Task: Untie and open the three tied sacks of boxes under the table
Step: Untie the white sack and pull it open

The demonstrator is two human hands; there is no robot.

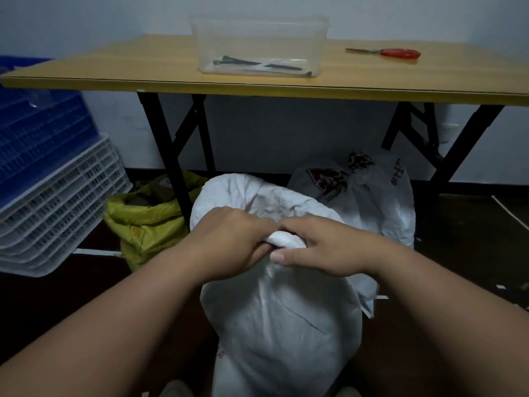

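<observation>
Both hands met at the gathered neck of a white sack that stood on the dark floor in front of the counter, close to the person. The left hand had its fingers curled round the bunched white fabric at the top, and the right hand gripped the same bunch from the other side, its thumb lying flat across the front of the twisted neck; the two hands touched each other at the knot. Above the grip, the loose mouth of the sack flared upward and back in a crumpled collar. Behind it to the left, by the counter's black folding leg, stood a yellow sack whose top looked open, with brownish contents showing inside, too dim to tell apart. Behind to the right sat a third sack, the printed white sack, with dark red markings, its top bunched together. On the counter stood a clear plastic tub holding a few dark, slender items, and well to its right lay red-handled scissors. At the far left, a blue crate rested on a stack of white crates.
</observation>
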